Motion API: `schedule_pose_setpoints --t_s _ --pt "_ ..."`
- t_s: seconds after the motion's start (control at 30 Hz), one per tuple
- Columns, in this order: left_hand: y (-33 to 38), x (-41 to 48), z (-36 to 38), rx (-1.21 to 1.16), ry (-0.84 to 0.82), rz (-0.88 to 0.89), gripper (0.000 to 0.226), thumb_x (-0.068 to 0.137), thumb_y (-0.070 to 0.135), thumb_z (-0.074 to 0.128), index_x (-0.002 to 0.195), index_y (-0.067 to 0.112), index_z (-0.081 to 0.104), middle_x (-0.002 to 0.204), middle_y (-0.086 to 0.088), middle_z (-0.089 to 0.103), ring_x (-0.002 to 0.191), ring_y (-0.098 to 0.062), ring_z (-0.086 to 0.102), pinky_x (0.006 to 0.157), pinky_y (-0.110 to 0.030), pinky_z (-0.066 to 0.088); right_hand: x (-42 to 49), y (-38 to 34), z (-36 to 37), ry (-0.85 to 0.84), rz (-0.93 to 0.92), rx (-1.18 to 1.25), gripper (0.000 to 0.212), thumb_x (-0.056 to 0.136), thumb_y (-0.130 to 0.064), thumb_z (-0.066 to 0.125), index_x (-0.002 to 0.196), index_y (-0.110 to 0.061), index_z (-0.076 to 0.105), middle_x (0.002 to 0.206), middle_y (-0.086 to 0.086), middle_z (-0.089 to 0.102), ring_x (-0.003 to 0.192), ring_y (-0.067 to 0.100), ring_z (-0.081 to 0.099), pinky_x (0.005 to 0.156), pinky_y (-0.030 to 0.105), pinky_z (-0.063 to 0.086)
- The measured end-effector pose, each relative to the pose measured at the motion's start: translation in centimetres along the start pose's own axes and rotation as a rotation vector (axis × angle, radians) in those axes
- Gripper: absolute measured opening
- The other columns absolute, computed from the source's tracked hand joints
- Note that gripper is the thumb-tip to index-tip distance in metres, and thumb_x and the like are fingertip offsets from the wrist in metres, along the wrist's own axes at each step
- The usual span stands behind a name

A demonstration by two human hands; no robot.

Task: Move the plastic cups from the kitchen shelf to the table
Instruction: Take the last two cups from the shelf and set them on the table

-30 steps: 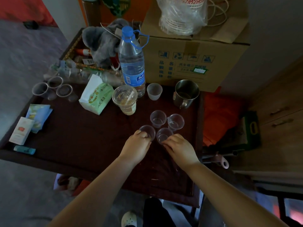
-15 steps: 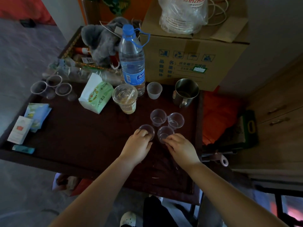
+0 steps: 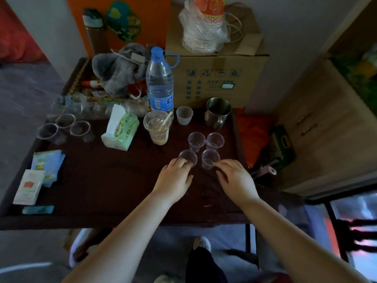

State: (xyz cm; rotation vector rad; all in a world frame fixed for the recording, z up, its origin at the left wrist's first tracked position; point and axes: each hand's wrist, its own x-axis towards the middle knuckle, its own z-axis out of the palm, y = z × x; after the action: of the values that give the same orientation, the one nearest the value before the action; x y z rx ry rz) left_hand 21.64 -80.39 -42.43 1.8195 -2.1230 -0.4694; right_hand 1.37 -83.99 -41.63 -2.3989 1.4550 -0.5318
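I have four clear plastic cups standing upright in a tight square near the right edge of the counter (image 3: 122,180), and I read the grouping as deliberate: packed rim to rim, they keep the middle of the dark top free and stay clear of the steel mug (image 3: 218,115) and the iced drink cup (image 3: 158,129) behind them.

My left hand (image 3: 175,180) sits just on the near side of the front-left cup (image 3: 188,157), fingertips curled against its rim and wall. I judge this a light grasp, either the last nudge of setting it down or steadying it, though the cup is transparent and the light dim, so how firmly the fingers close I can't say for sure.

My right hand (image 3: 234,180) lies to the near right of the front-right cup (image 3: 210,159), with the fingertips touching its lower wall; the palm is flat and low, fingers spread rather than wrapped. That looks to me like a release or a small alignment push.

The two rear cups (image 3: 206,139) stand untouched, just beyond both hands. Three more clear cups (image 3: 63,127) sit well apart at the far left edge.
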Motion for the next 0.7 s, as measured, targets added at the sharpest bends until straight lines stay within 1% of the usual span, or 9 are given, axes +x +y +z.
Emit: schedule_pose_setpoints --t_s 0.13,0.27,0.33,0.43,0.57,0.7 --pt "0.8 -2.5 -3.8 0.032 0.040 0.127 0.042 0.089 0.032 0.051 0.128 0.016 0.049 0.123 0.001 0.053 0.118 -0.018 0.045 0.091 -0.034 0.043 -2.9 -3.8 -3.0 0.153 0.121 -0.033 0.029 0.089 -0.024 0.056 0.117 -0.017 0.059 0.113 -0.001 0.061 0.107 0.015 0.051 0.088 0.029 0.045" --pt "3.9 -3.7 -8.1 0.103 0.090 0.290 0.053 0.086 0.049 0.046 0.127 0.016 0.049 0.126 0.001 0.053 0.119 -0.018 0.044 0.092 -0.037 0.044 -6.0 -7.2 -7.2 0.257 0.230 -0.134 0.040 0.087 -0.034 0.057 0.123 -0.016 0.053 0.120 0.002 0.058 0.112 0.022 0.050 0.092 0.033 0.041" --pt "6.6 -4.1 -10.1 0.126 0.119 0.379 0.059 0.084 0.056 0.041 0.127 0.016 0.049 0.126 0.000 0.053 0.120 -0.019 0.044 0.092 -0.039 0.045 -8.0 -8.6 -9.8 0.282 0.295 -0.191 0.049 0.086 -0.039 0.056 0.128 -0.016 0.048 0.126 0.004 0.054 0.117 0.023 0.046 0.096 0.036 0.040" --pt "11.4 -5.0 -12.5 0.104 0.144 0.505 0.060 0.084 0.058 0.040 0.129 0.018 0.048 0.128 0.000 0.052 0.122 -0.019 0.042 0.095 -0.039 0.042 -11.9 -10.4 -14.2 0.356 0.386 -0.251 0.055 0.085 -0.044 0.055 0.130 -0.015 0.045 0.129 0.005 0.052 0.119 0.025 0.044 0.097 0.038 0.038" --pt "18.4 -7.3 -14.5 0.044 0.144 0.704 0.061 0.085 0.057 0.040 0.132 0.018 0.045 0.133 -0.002 0.050 0.127 -0.019 0.037 0.099 -0.040 0.036 -18.8 -12.3 -20.1 0.471 0.513 -0.315 0.056 0.083 -0.044 0.055 0.129 -0.014 0.046 0.128 0.007 0.053 0.118 0.027 0.047 0.098 0.039 0.040" --pt "25.9 -11.4 -15.3 0.008 0.126 0.911 0.062 0.085 0.056 0.043 0.134 0.018 0.043 0.138 -0.002 0.045 0.130 -0.019 0.032 0.101 -0.039 0.031 -27.0 -14.5 -24.7 0.583 0.637 -0.383 0.051 0.083 -0.039 0.060 0.126 -0.014 0.049 0.126 0.007 0.055 0.116 0.028 0.049 0.096 0.036 0.038"
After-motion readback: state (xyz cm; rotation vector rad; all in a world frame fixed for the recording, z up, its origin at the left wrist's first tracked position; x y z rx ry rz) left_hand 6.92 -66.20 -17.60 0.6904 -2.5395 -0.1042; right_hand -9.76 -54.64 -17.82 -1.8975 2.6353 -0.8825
